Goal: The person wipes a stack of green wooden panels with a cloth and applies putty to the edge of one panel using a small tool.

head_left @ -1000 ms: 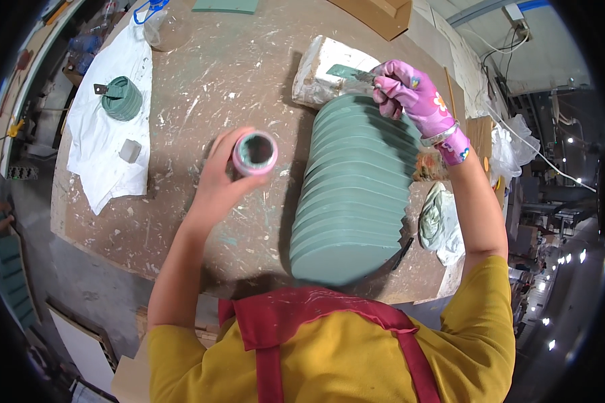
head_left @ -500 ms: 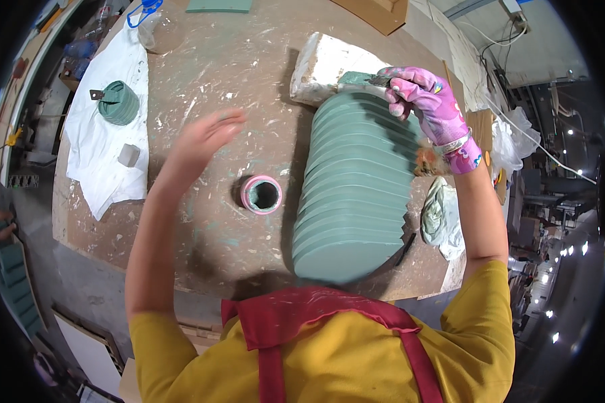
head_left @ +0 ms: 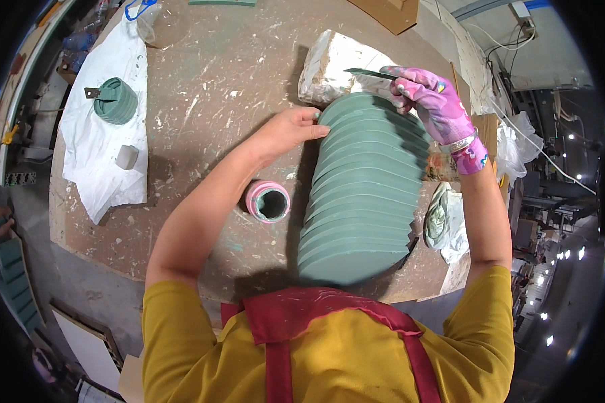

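A long, ribbed green piece (head_left: 359,188) with a rounded far end lies on the worktable, right of centre. My bare left hand (head_left: 294,129) is at its far left edge, thumb and fingers closed on the rim. My right hand (head_left: 427,97), in a pink patterned glove, is closed around a thin putty knife (head_left: 370,72) smeared with green. The blade points left above the far end, seen nearly edge-on; its handle is hidden in the glove. A white, paint-spotted block (head_left: 326,70) sits behind the piece. The pink-rimmed round pot (head_left: 269,201) stands left of it, green inside.
On a white cloth (head_left: 104,161) at the left are a green-coated tub (head_left: 116,104) with a flat tool across it and a small grey block (head_left: 127,157). A crumpled stained rag (head_left: 442,216) lies to the right. A cardboard box (head_left: 386,13) is at the back.
My left hand has come right, from over the bare table to the ribbed piece's edge. The putty knife has turned from showing its flat side to nearly edge-on.
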A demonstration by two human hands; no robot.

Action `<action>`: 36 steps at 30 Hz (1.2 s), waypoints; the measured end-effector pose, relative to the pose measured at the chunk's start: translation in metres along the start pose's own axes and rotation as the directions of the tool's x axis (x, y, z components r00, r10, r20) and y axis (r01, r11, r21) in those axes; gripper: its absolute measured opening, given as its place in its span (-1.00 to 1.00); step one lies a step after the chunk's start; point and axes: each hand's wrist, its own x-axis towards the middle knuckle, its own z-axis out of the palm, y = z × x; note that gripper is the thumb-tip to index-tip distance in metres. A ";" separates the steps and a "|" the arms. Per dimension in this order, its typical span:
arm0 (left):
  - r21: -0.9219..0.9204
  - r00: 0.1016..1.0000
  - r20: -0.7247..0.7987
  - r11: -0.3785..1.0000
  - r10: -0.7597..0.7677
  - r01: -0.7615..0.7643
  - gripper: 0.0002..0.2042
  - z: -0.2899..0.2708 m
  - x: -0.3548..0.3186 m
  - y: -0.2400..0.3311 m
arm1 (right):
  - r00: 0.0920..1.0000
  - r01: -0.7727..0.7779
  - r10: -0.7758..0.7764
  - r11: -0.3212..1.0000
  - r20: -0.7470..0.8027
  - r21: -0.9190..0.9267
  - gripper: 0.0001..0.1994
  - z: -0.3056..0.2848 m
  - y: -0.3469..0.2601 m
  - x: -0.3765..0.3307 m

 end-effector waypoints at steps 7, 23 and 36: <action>-0.150 0.996 -0.016 0.985 -0.092 0.088 -0.63 0.000 -0.021 0.007 | 0.998 -0.007 0.006 1.000 0.055 0.018 -0.73 0.004 -0.007 0.009; -0.099 0.983 -0.184 0.994 0.029 -0.048 -0.70 0.014 -0.017 -0.014 | 0.895 0.384 -0.088 0.654 0.438 -0.652 -0.87 0.045 -0.051 0.039; -0.043 0.986 -0.162 0.998 0.046 -0.054 -0.73 0.014 -0.017 -0.013 | 0.801 0.560 -0.038 0.399 0.597 -0.726 -0.85 0.059 -0.045 0.072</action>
